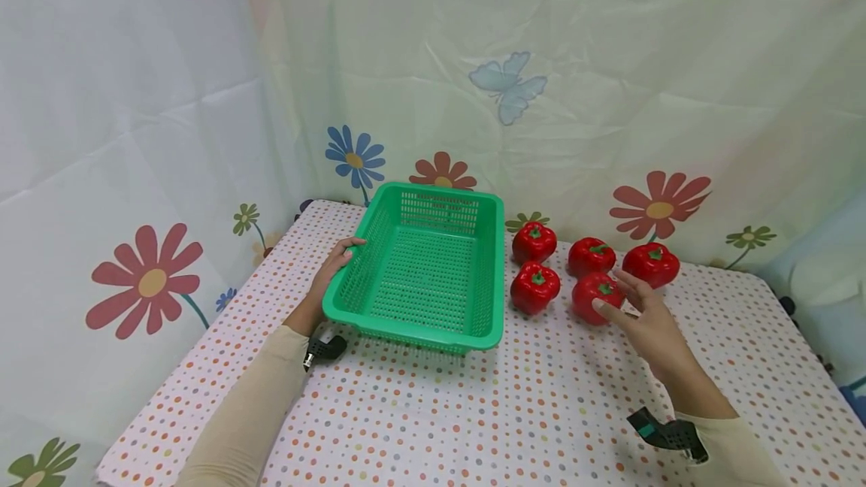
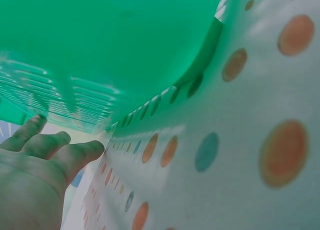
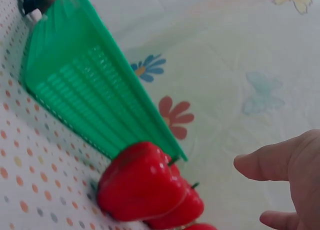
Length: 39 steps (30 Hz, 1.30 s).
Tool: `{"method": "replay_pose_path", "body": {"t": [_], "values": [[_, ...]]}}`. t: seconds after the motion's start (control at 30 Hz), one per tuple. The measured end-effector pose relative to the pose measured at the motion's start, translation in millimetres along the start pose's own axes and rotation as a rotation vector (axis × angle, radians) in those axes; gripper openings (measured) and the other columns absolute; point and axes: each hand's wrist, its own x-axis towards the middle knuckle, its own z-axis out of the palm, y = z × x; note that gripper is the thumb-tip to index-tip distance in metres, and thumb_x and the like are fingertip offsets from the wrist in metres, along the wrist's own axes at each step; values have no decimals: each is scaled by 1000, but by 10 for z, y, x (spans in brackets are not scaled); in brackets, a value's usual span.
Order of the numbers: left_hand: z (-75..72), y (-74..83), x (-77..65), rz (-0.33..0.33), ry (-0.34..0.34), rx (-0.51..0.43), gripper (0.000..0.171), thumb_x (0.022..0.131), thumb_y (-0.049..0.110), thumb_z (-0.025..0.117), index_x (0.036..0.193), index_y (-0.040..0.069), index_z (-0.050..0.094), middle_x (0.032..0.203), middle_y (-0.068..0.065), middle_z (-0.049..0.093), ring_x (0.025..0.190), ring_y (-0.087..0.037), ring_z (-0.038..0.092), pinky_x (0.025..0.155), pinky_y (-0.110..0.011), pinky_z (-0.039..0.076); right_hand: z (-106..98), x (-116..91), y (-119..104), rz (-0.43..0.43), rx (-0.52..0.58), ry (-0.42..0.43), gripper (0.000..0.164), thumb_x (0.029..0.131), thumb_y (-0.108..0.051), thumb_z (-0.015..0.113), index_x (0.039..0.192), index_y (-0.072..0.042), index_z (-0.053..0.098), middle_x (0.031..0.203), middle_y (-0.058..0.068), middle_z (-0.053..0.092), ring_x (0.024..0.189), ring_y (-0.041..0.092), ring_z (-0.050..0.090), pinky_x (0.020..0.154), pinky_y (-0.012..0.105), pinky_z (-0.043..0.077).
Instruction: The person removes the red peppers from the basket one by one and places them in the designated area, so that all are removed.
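Note:
A green plastic basket [image 1: 422, 276] with slotted walls stands on the table, nothing inside it. My left hand [image 1: 333, 265] holds its left rim; in the left wrist view several fingers [image 2: 44, 146] lie outside the wall, below the rim. Several red bell peppers with green stems stand to the basket's right. My right hand [image 1: 646, 322] hovers over the front right bell pepper [image 1: 595, 299], thumb and fingers spread. Whether it touches that pepper I cannot tell. In the right wrist view the thumb [image 3: 265, 162] is apart from the nearest visible bell pepper [image 3: 140, 182].
A dotted cloth covers the table [image 1: 406, 419]. Other bell peppers stand close by: one front left [image 1: 535, 288], one back left [image 1: 534, 243], one back middle [image 1: 590, 257], one back right [image 1: 649, 264]. A flowered curtain [image 1: 575, 96] hangs right behind them.

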Motion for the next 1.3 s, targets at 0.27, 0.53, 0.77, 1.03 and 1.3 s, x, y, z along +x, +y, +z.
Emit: {"method": "replay_pose_path", "body": {"t": [0.27,0.53,0.77,1.03,1.3], "values": [[-11,-22,5,-1,1,14,30,107,24,28,133,19,41,156,-19,19,133,-39,32,98,-42,36,181,-345,-174,-122,-132,-115,88,94,-36,65,157,-4,14,158,32,15,138,57,21,102,71,33],[40,-3,23,-14,-16,19,34,106,22,29,138,13,37,158,-18,19,133,-39,32,97,-39,37,340,-775,-367,-234,-227,-190,87,87,-41,73,154,-13,26,157,22,26,141,51,23,95,77,32],[15,23,-21,-4,3,13,32,107,24,28,136,15,39,157,-17,19,132,-35,32,96,-36,37,506,-1008,-498,-273,-193,-444,79,84,-47,73,151,-29,34,157,11,31,142,45,29,94,73,39],[-37,45,-74,-1,0,36,30,106,20,28,133,18,41,157,-20,18,131,-36,32,96,-34,37,496,-1102,-549,-311,-170,-477,72,84,-48,73,146,-32,41,152,7,40,139,42,36,91,67,46],[23,95,-47,-10,-1,26,31,106,22,29,135,17,39,156,-18,19,134,-39,31,100,-43,35,387,-1072,-582,-302,-208,-353,77,80,-48,76,146,-30,41,151,10,41,136,42,39,87,62,51]]}}
